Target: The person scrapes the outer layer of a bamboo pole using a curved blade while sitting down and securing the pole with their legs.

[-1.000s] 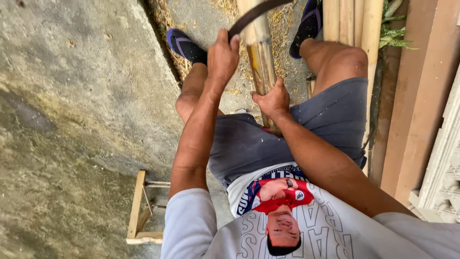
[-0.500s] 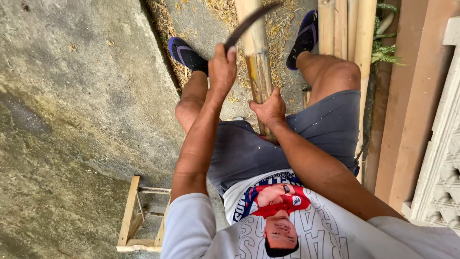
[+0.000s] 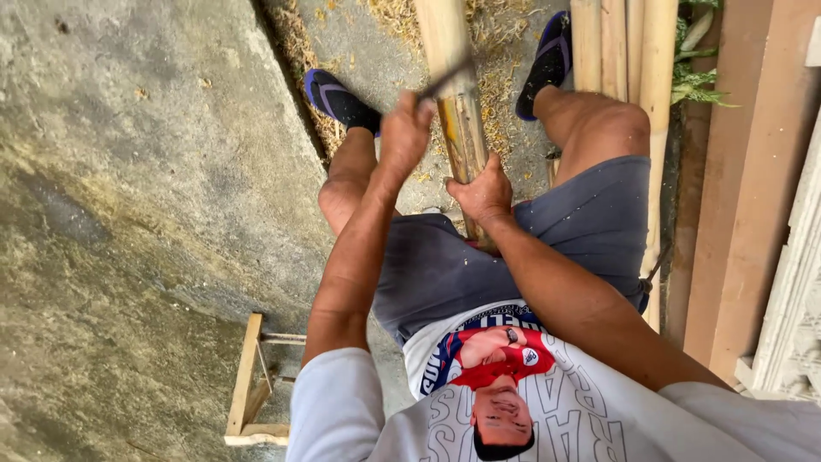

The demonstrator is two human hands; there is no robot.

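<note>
I sit with a thick bamboo pole (image 3: 451,81) running from my lap out between my feet. My right hand (image 3: 483,195) grips the pole near my grey shorts. Further along it, my left hand (image 3: 405,130) is closed on the handle of a dark knife. The knife's blade (image 3: 445,79) is blurred and lies across the pole just beyond my left hand. The pole's skin looks stripped and darker under the blade.
Several pale bamboo poles (image 3: 637,85) lie along the right, beside a wooden board (image 3: 744,171) and green leaves (image 3: 697,81). Dry shavings (image 3: 500,94) litter the concrete floor (image 3: 128,171). A small wooden stool (image 3: 248,389) stands at lower left. My feet wear dark sandals (image 3: 338,98).
My left hand has swung the knife down from a raised position onto the bamboo pole. My right hand stays on the pole.
</note>
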